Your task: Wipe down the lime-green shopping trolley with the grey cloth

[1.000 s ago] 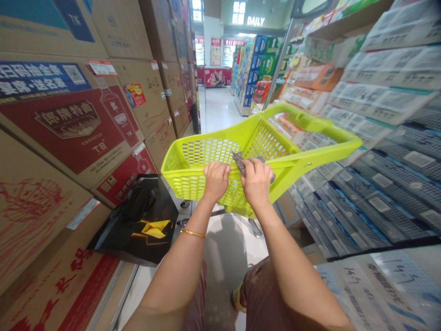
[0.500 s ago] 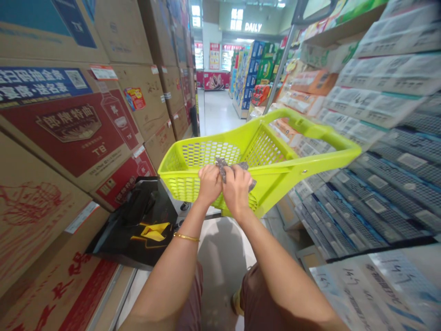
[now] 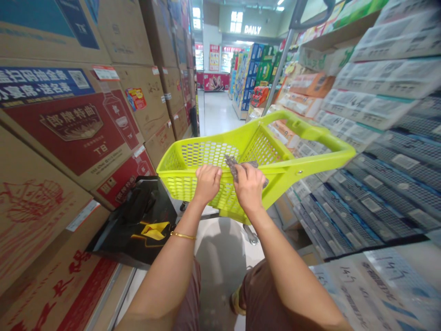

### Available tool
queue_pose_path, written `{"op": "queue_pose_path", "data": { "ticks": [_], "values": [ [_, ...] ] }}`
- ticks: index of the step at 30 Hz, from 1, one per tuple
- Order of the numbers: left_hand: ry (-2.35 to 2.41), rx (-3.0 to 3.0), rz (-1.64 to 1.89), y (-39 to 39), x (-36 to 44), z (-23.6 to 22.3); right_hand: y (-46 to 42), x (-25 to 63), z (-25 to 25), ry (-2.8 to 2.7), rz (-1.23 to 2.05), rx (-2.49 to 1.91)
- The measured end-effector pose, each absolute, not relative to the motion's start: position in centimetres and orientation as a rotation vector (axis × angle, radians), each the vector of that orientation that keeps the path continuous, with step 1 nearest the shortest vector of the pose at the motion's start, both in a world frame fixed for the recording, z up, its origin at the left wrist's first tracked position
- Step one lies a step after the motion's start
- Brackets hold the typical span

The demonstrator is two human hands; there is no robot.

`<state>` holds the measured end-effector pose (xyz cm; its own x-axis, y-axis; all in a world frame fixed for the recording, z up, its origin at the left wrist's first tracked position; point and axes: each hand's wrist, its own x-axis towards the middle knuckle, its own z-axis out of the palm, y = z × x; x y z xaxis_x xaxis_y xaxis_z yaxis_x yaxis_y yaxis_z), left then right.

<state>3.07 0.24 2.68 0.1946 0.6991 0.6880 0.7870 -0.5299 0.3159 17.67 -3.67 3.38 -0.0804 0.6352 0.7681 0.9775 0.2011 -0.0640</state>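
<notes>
A lime-green shopping cart [image 3: 193, 181] stands side-on in front of me, its handle pointing right. My left hand [image 3: 207, 183] is closed over the near rim of its basket. A little to the right, my right hand [image 3: 249, 186] has its fingers wrapped round a crumpled grey cloth [image 3: 231, 166], pressed against the same rim. Part of the cloth sticks out on both sides of the fingers. The basket's mesh inside shows no goods where I can see it.
Stacked cardboard boxes [image 3: 74, 133] line the left side, with a black bag [image 3: 134, 230] lying low beside them. Packaged tissue packs [image 3: 386, 105] and grey-blue packs [image 3: 375, 184] are piled on the right. A metal pole [image 3: 278, 69] rises behind the cart. The aisle floor [image 3: 222, 112] runs ahead.
My right hand has slid right along the rim with the grey cloth, opening a gap between the hands. My left hand has stayed nearly in place.
</notes>
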Motion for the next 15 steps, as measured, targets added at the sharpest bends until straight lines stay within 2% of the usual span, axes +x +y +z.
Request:
{"op": "queue_pose_path", "data": {
  "ticks": [6, 15],
  "values": [
    [-1.486, -2.314, -1.253, 0.0, 3.4, 2.7, -3.8, 18.5, 3.7, -1.624, -0.646, -1.539],
    [-1.509, -2.27, -1.25, 0.3, 3.4, 2.5, -2.9, 13.1, 2.3, -1.728, -0.53, -1.523]
  ]
}}
